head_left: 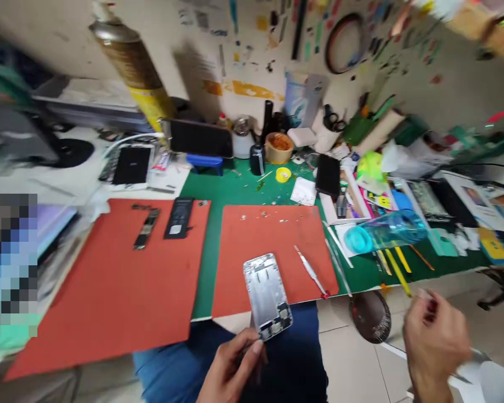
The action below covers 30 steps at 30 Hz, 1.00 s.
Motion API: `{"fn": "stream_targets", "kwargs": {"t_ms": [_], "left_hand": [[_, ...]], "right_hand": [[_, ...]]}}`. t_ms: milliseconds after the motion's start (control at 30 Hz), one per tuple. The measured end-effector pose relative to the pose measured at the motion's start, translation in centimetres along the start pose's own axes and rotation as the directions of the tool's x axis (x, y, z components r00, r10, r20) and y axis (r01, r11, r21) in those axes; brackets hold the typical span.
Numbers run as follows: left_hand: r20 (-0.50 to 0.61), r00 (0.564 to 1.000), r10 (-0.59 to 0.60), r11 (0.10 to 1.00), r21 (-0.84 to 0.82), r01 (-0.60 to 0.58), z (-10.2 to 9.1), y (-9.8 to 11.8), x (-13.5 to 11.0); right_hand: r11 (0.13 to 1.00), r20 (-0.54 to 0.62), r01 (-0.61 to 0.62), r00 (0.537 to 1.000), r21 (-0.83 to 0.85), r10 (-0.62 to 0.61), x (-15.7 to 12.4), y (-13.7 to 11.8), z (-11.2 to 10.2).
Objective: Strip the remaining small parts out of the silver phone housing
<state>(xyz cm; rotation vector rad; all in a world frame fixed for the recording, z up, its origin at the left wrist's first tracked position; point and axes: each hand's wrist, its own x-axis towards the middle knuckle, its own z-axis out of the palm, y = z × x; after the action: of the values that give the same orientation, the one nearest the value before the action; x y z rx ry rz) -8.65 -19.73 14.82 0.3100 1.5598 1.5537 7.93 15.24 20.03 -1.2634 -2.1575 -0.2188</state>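
Note:
My left hand (235, 364) pinches the lower corner of a silver phone housing (269, 291), holding it tilted above my lap at the front edge of the bench. Its inner side faces up, with small dark parts at the near end. Out to the right, past the bench edge, my right hand (439, 336) is curled closed. Something dark red shows between its fingers, too blurred to name. On the right red mat lies a craft knife (312, 272). A phone battery (179, 218) and a narrow logic board (146, 226) rest on the left red mat.
Tweezers (339, 267) lie beside the right mat (235, 252). A blue bottle (386, 230) is on its side near several yellow tools. A phone (201, 139) leans on a blue stand at the back. Below the bench edge is a round dark object (370, 317).

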Motion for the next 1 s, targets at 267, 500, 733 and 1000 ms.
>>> {"fn": "stream_targets", "kwargs": {"t_ms": [267, 500, 733, 1000], "left_hand": [[0.049, 0.999, -0.02, 0.973, -0.229, 0.031, 0.6, 0.7, 0.3], [0.057, 0.998, -0.027, 0.973, -0.229, 0.039, 0.9, 1.7, 0.2], [0.043, 0.997, 0.056, 0.998, 0.01, -0.057, 0.0, 1.8, 0.0], [-0.011, 0.826, 0.564, 0.674, 0.584, -0.452, -4.0, 6.6, -2.0]], "right_hand": [[0.806, 0.457, -0.222, 0.887, 0.549, -0.066, -8.6, -11.2, -4.6], [0.633, 0.857, -0.623, 0.499, 0.458, -0.129, -10.0, -14.8, -3.4], [0.55, 0.931, -0.761, 0.195, 0.342, -0.309, -10.8, -14.1, -2.2], [0.574, 0.95, -0.759, 0.212, 0.308, -0.23, -10.3, -14.5, -2.6]]}}
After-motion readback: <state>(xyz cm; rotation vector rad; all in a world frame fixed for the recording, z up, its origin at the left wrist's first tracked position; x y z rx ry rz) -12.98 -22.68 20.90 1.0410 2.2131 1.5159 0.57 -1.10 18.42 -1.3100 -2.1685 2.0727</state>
